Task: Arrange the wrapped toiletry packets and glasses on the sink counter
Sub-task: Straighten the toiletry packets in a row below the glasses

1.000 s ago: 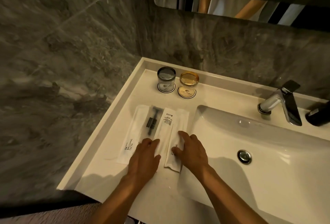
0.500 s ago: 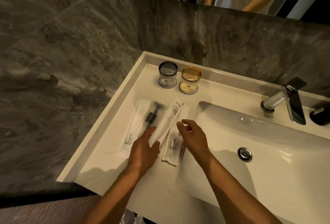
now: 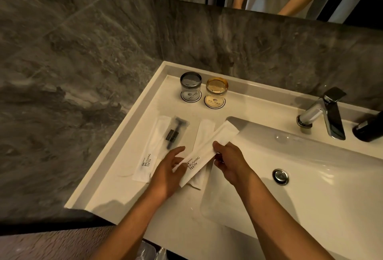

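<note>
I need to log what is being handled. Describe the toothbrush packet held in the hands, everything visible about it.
The held packet is a long, narrow, flat white wrapper, paper by the look of it, printed BRUSHING TEETH in dark letters near its lower end. It lies tilted, its far end pointing towards the basin. The right hand grips its middle with its fingers, and the left hand touches the near end. It crosses over another white packet on the counter.

Bare counter (image 3: pixel 128 193) lies open to my near left, and the basin (image 3: pixel 310 177) is clear on my right. Ahead, two packets (image 3: pixel 154 148) and a razor sleeve (image 3: pixel 174 131) cover the middle. Two upturned glasses (image 3: pixel 190 85) stand at the back wall, and the faucet (image 3: pixel 323 112) and a dark bottle (image 3: pixel 369 127) block the far right.
</note>
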